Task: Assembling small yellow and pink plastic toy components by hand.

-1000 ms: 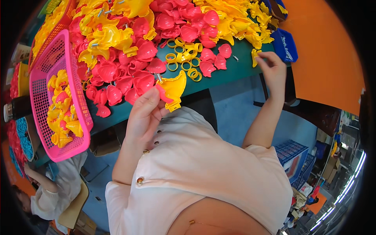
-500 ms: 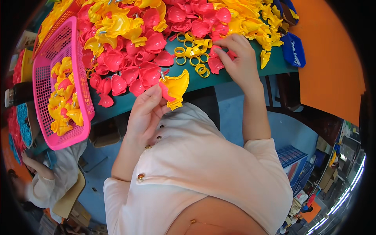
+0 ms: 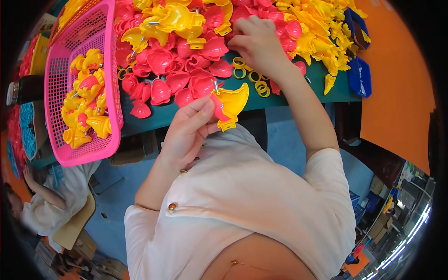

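Pink bskt [image 3: 112, 60] w/ yel/red plastic pcs [image 3: 88, 84] inside

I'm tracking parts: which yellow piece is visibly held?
The curved yellow piece pinched in the left hand; other ones lie on the table or in containers.

At left, a pink basket [image 3: 117, 100] is showing a grid pattern. The held piece [image 3: 234, 101] is pairing yellow with pink. Pink shells [image 3: 161, 62] and yellow rings [image 3: 262, 88] are brightening a dark green table [image 3: 159, 115]. At right, a blue bin [image 3: 353, 71] is contrasting with an orange surface [image 3: 396, 98]. Near, a shirt [image 3: 261, 186] is showing plain white.
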`<state>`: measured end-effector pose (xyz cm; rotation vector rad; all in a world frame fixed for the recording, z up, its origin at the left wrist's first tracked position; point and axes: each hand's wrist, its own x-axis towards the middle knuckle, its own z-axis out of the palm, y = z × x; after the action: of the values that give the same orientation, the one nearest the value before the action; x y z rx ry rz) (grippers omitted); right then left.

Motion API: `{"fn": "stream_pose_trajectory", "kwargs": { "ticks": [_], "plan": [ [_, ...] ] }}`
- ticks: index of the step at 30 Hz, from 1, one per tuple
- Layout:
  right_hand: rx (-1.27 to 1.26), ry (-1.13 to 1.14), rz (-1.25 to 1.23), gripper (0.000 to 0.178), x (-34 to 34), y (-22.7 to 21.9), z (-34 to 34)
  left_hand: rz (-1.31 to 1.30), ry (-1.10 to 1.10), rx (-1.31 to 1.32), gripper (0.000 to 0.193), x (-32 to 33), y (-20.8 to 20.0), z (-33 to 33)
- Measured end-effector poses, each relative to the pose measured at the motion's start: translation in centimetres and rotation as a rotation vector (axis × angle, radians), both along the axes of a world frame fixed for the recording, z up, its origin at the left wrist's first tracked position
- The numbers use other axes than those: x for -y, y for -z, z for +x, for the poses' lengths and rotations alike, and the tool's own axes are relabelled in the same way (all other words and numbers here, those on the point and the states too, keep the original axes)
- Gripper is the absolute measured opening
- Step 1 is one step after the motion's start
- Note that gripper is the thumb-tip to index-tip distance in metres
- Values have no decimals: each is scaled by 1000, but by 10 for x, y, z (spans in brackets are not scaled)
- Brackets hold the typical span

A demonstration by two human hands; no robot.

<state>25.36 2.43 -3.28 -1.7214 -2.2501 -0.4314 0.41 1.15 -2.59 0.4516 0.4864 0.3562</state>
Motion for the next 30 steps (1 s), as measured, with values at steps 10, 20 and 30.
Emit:
{"fn": "stream_pose_trajectory", "kwargs": {
  "ticks": [10,20,30],
  "plan": [
    [-699,-166,-131,15,55,-52,-48,96,-63,-89,38,-11,-13,6],
    [-684,-137,-21,15,59,-41,-57,160,-61,-117,38,-9,-21,9],
    [-1847,-57,-686,10,90,-26,-47,293,179,-118,35,-5,-16,-4]
  ]
}}
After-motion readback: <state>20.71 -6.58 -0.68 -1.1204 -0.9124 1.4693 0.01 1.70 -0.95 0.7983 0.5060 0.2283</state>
